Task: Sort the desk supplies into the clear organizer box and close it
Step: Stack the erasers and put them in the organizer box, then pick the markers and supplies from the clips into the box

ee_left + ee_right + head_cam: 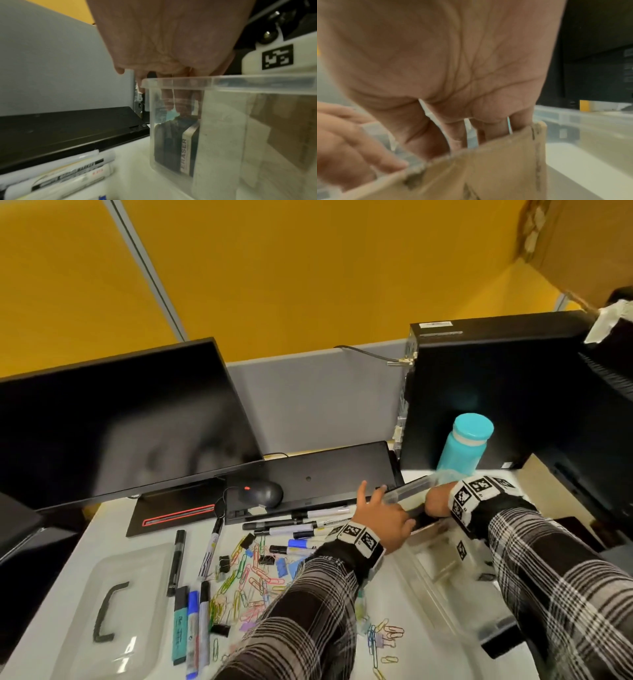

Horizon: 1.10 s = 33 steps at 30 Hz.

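Two hands meet at the far end of the clear box (442,568). Far left of them lies its lid (113,607), then markers (191,625) and scattered paper clips (253,577). The left hand (383,517) reaches over the rim, fingers (173,97) dipping inside above an eraser (178,147); whether they grip it I cannot tell. The right hand (440,501) reaches straight-fingered behind a cardboard divider (488,169).

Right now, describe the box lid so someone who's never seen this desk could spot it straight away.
Start at the black monitor on the desk's left side. In front of it, past the monitor's base, the clear lid lies flat on the white desk, left of the markers. It is the only see-through sheet with a black handle in its middle.
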### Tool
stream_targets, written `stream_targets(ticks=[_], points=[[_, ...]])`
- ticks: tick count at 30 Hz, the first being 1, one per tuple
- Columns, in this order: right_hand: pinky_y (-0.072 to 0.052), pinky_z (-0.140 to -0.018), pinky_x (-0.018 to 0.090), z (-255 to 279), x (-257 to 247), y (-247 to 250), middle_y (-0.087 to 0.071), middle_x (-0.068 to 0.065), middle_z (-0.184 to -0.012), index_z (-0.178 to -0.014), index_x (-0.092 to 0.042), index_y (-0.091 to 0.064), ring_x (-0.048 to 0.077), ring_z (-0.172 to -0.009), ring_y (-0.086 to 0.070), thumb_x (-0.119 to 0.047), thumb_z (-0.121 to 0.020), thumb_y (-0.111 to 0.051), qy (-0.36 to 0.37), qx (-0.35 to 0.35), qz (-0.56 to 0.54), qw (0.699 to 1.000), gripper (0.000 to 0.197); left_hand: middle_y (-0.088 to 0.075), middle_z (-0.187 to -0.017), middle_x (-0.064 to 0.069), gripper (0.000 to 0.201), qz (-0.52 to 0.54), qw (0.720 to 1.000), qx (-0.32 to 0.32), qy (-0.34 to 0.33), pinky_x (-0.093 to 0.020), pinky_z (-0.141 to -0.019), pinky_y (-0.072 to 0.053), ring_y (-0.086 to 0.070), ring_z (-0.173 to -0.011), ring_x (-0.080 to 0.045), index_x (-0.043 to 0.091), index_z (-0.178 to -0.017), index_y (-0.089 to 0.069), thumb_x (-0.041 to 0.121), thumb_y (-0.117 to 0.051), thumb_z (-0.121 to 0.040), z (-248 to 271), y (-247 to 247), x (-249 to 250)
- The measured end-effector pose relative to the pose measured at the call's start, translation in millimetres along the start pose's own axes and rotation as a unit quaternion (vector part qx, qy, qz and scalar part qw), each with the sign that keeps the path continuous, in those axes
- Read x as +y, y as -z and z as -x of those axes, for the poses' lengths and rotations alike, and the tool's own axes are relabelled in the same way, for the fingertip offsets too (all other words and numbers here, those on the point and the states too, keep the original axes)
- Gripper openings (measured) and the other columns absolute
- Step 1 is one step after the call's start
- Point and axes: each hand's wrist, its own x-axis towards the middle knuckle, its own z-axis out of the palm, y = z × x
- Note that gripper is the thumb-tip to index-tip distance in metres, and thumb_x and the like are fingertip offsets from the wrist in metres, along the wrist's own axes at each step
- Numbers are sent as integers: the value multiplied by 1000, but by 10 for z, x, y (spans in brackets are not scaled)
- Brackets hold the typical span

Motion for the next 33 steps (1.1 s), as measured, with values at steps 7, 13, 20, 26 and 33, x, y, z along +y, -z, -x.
stream_targets(ticks=[7, 13, 20, 26, 33], points=[[-46, -88, 36, 296, -265, 104, -63, 10, -108, -107, -11, -61, 26, -101, -58, -25, -96, -41, 13, 77, -143, 987, 27, -57, -119, 2, 35, 192, 952, 237, -32, -40, -103, -29, -40, -128, -23, 23, -115, -60, 35, -36, -93, 876, -47, -627], [-49, -67, 38, 609, -1058, -99, -62, -2, -74, -77, -22, -56, 18, -72, -59, -21, -87, -48, 153, 297, -347, 877, 13, -54, -105, 6, 16, 233, 923, 277, 131, -30, -90, -40, -47, -102, -13, 22, -104, -61, 20, -50, -93, 1812, -375, -1709], [-49, -79, 34, 399, -1998, -631, -58, -2, -102, -94, -24, -57, 19, -93, -59, -25, -90, -48, 152, 211, -274, 926, 10, -57, -109, -1, 13, 182, 910, 138, 344, -30, -85, -43, -48, -97, -17, 26, -102, -59, 26, -53, -91, 2648, -979, -2659], [-44, -99, 44, 144, -2406, -980, -31, 7, -141, -136, -25, -35, 31, -124, -38, -26, -87, -56, 136, 75, -63, 986, 53, -53, -116, 6, 19, 142, 941, 137, 275, -32, -94, -42, -43, -110, -18, 30, -108, -58, 36, -55, -89, 2631, -1156, -2624], [-48, -88, 35, 345, -2305, -810, -43, 5, -123, -121, -16, -36, 22, -108, -49, -36, -73, -73, 68, 131, -249, 957, 64, -44, -127, 10, 34, 144, 973, 121, 131, -29, -103, -35, -36, -122, -14, 31, -123, -51, 43, -50, -90, 2136, -1029, -2150]])
